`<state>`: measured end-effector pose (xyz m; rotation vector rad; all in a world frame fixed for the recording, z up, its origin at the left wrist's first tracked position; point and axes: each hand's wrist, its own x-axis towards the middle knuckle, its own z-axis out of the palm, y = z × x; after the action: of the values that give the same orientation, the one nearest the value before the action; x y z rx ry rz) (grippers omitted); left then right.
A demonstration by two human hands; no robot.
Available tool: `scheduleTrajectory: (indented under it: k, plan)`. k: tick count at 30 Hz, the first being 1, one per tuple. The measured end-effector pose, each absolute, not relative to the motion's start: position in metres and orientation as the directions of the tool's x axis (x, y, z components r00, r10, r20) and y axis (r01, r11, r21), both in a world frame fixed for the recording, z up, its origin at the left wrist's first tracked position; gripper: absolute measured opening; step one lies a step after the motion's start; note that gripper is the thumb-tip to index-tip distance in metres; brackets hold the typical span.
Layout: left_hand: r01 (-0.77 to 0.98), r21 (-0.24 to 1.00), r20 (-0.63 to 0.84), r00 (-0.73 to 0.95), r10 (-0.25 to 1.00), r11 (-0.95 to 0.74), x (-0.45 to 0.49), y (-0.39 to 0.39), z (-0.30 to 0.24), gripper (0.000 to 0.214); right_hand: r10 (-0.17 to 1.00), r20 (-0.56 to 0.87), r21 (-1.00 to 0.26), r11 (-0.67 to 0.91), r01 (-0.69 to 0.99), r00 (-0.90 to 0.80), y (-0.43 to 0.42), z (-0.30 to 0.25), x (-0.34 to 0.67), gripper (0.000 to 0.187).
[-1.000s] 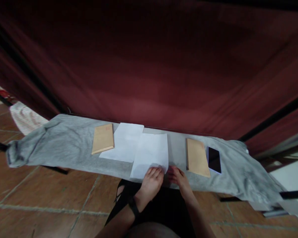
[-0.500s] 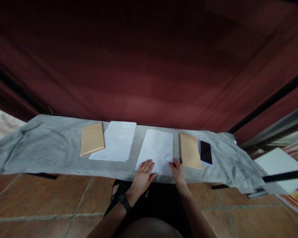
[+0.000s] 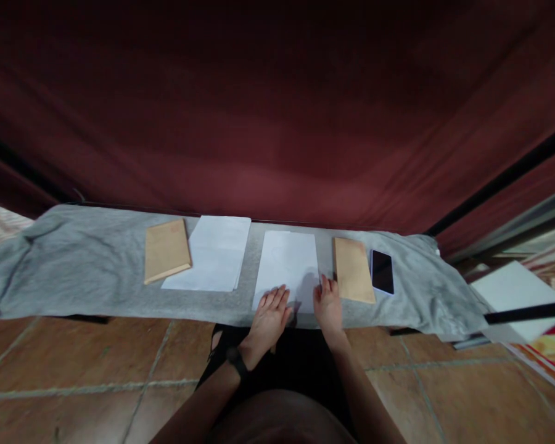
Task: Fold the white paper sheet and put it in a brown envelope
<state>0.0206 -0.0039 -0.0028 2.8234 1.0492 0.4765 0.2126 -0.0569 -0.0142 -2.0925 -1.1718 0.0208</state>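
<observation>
A white sheet of paper [image 3: 287, 262] lies on the grey cloth in front of me, possibly with more sheets beneath. My left hand [image 3: 271, 316] rests flat on its lower left part, fingers stretched out. At the sheet's lower right edge is my right hand [image 3: 328, 306], its fingers loosely bent and apart, with nothing visible in them. To the right of that hand lies a brown paper envelope [image 3: 354, 270]. More white sheets [image 3: 217, 256] lie to the left, their left side partly under another brown envelope [image 3: 167, 251].
A phone [image 3: 382, 271] with a dark screen lies right of the right-hand envelope. The grey cloth [image 3: 92, 265] covers a narrow bench against a dark red panel [image 3: 277, 142]. Black bars [image 3: 504, 176] run at the sides. A white board [image 3: 513, 296] stands low at right.
The front sheet now lies straighter, its top edge more even. My right hand has shifted from gripping the sheet's edge to a looser pose beside it. The view has tilted slightly.
</observation>
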Motion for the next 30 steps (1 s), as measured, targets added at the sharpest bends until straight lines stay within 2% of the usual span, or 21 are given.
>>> scheduleTrajectory:
  k: [2, 6, 9, 12, 16, 19, 30]
  plan:
    - [0.631, 0.196, 0.274, 0.700, 0.660, -0.750, 0.029, 0.001, -0.003, 0.049, 0.769, 0.352, -0.560, -0.283, 0.778, 0.533, -0.051, -0.008, 0.201, 0.045]
    - [0.593, 0.172, 0.262, 0.742, 0.617, -0.787, 0.050, 0.015, -0.013, 0.062, 0.889, 0.293, -0.602, -0.114, 0.791, 0.351, -0.026, -0.004, 0.169, 0.053]
    - [0.598, 0.175, 0.221, 0.751, 0.623, -0.782, 0.056, 0.026, -0.021, 0.068, 0.938, 0.265, -0.535, -0.050, 0.843, 0.223, -0.015, -0.008, 0.158, 0.054]
    - [0.658, 0.176, 0.189, 0.707, 0.681, -0.732, 0.051, 0.034, -0.022, 0.062, 0.952, 0.241, -0.430, -0.069, 0.900, 0.189, -0.016, -0.015, 0.162, 0.053]
    - [0.720, 0.168, 0.182, 0.648, 0.739, -0.673, 0.038, 0.038, -0.016, 0.059, 0.953, 0.222, -0.298, -0.134, 0.945, 0.206, -0.025, -0.021, 0.175, 0.053]
    - [0.759, 0.173, 0.208, 0.595, 0.776, -0.628, 0.028, 0.039, -0.016, 0.065, 0.941, 0.237, -0.261, -0.178, 0.949, 0.242, -0.032, -0.024, 0.184, 0.055]
    - [0.833, 0.241, 0.291, 0.427, 0.856, -0.497, 0.008, 0.034, -0.023, 0.066, 0.852, 0.302, -0.335, -0.325, 0.884, 0.428, -0.049, -0.033, 0.200, 0.063]
